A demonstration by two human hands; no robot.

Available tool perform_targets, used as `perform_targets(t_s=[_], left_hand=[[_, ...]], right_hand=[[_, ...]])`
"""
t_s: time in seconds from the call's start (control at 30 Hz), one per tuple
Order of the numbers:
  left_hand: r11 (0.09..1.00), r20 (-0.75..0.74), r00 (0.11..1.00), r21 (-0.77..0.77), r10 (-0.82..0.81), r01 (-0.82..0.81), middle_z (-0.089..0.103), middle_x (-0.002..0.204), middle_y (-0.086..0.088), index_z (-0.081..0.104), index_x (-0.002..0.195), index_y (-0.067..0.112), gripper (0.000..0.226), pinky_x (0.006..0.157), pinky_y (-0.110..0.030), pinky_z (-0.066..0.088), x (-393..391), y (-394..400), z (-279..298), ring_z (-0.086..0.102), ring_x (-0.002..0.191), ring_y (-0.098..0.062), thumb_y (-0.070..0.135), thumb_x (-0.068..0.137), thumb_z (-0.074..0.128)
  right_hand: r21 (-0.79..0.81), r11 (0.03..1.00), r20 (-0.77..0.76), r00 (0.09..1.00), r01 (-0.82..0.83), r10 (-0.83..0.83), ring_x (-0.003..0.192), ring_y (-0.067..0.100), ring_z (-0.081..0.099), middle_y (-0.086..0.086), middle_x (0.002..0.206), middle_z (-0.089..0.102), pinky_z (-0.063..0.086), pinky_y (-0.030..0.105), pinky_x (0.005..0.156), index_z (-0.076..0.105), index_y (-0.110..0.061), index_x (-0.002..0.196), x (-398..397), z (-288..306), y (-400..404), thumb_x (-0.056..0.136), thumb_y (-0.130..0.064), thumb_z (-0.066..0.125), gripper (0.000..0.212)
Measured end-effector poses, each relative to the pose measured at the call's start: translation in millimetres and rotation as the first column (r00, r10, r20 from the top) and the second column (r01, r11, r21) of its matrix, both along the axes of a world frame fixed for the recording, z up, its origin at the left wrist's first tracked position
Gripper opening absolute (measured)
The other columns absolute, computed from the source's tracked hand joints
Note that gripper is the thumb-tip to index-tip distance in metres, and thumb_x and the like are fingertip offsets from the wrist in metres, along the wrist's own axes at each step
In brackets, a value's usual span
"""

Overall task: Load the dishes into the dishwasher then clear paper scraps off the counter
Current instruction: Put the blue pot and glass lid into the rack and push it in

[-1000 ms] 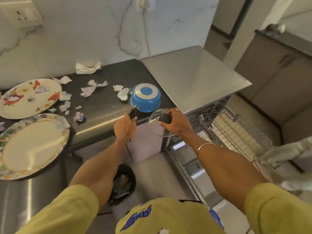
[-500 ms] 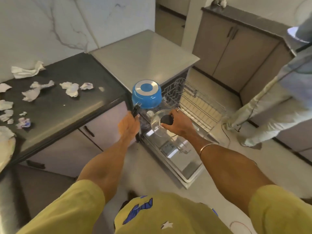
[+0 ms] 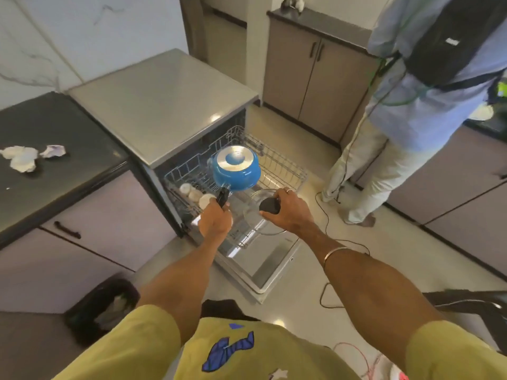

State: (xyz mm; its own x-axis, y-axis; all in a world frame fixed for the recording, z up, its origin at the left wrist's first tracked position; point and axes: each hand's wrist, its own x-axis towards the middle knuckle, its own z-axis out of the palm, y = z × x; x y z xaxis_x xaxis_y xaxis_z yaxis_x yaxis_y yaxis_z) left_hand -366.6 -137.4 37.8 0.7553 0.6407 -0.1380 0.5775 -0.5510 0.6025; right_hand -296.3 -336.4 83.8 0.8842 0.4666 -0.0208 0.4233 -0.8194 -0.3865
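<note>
My left hand grips the black handle of a blue saucepan, held upside down over the pulled-out wire rack of the open dishwasher. To its right, my right hand holds a glass lid by its black knob, above the rack's front. A few small white cups lie in the rack at the left. Crumpled paper scraps rest on the dark counter at left.
The dishwasher door lies open and flat on the floor in front of me. A black bin stands at the lower left. Another person stands at the right by the cabinets, with cables trailing over the floor.
Both hands carried the saucepan and the glass lid from the counter's edge rightward to above the dishwasher rack. My view swung right, so the plates on the counter left the frame.
</note>
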Motion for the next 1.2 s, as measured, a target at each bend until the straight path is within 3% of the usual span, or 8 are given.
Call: perform_targets(t_s=[0.4, 0.6, 0.73, 0.9, 1.07, 1.2], left_hand=[[1.0, -0.035, 0.999, -0.016, -0.021, 0.02, 0.069, 0.102, -0.007, 0.052, 0.119, 0.012, 0.036, 0.081, -0.046, 0.054, 74, -40, -22, 0.066, 0.094, -0.031, 0.041, 0.099, 0.048], [0.995, -0.086, 0.993, -0.057, 0.08, -0.085, 0.069, 0.106, -0.009, 0.054, 0.12, 0.011, 0.034, 0.086, -0.045, 0.051, 122, -42, -44, 0.065, 0.1, -0.033, 0.038, 0.099, 0.05], [0.989, -0.128, 0.982, -0.033, 0.137, -0.142, 0.067, 0.109, -0.011, 0.052, 0.123, 0.009, 0.038, 0.085, -0.046, 0.049, 147, -39, -55, 0.063, 0.102, -0.035, 0.038, 0.1, 0.049], [0.979, -0.152, 0.97, -0.05, 0.188, -0.198, 0.068, 0.112, -0.012, 0.053, 0.125, 0.009, 0.039, 0.085, -0.045, 0.049, 179, -32, -56, 0.064, 0.105, -0.035, 0.039, 0.099, 0.049], [0.966, -0.194, 0.955, -0.079, 0.226, -0.245, 0.068, 0.108, -0.009, 0.054, 0.123, 0.011, 0.04, 0.075, -0.037, 0.044, 196, -28, -54, 0.064, 0.1, -0.032, 0.042, 0.098, 0.05], [0.956, -0.267, 0.928, -0.065, 0.259, -0.286, 0.067, 0.096, -0.006, 0.056, 0.115, 0.014, 0.041, 0.068, -0.035, 0.049, 209, -24, -60, 0.063, 0.085, -0.025, 0.049, 0.096, 0.047]], right_hand=[[0.03, 0.998, -0.037, 0.998, 0.057, -0.056, 0.084, 0.014, 0.055, -0.002, 0.106, 0.058, 0.04, 0.022, 0.066, 0.052, -0.023, 0.111, 72, -16, -38, 0.073, -0.068, 0.068, 0.062], [0.026, 0.999, -0.072, 0.997, 0.041, -0.039, 0.089, 0.018, 0.06, -0.001, 0.109, 0.059, 0.051, 0.026, 0.071, 0.053, -0.023, 0.112, 137, -25, -35, 0.072, -0.066, 0.07, 0.062], [0.003, 1.0, -0.067, 0.998, -0.006, 0.006, 0.09, 0.02, 0.061, -0.003, 0.108, 0.06, 0.051, 0.03, 0.073, 0.053, -0.024, 0.111, 180, -30, -30, 0.071, -0.068, 0.069, 0.061], [-0.016, 0.998, -0.099, 0.994, -0.055, 0.054, 0.092, 0.018, 0.059, -0.004, 0.109, 0.057, 0.043, 0.025, 0.071, 0.054, -0.024, 0.113, 224, -36, -22, 0.071, -0.065, 0.07, 0.06], [-0.012, 0.994, -0.192, 0.976, -0.104, 0.1, 0.092, 0.018, 0.059, -0.005, 0.109, 0.056, 0.051, 0.031, 0.076, 0.052, -0.026, 0.11, 252, -44, -10, 0.07, -0.065, 0.071, 0.058], [-0.016, 0.983, -0.237, 0.955, -0.185, 0.176, 0.092, 0.019, 0.06, -0.004, 0.11, 0.054, 0.047, 0.03, 0.075, 0.051, -0.025, 0.111, 270, -56, 4, 0.072, -0.064, 0.07, 0.058]])
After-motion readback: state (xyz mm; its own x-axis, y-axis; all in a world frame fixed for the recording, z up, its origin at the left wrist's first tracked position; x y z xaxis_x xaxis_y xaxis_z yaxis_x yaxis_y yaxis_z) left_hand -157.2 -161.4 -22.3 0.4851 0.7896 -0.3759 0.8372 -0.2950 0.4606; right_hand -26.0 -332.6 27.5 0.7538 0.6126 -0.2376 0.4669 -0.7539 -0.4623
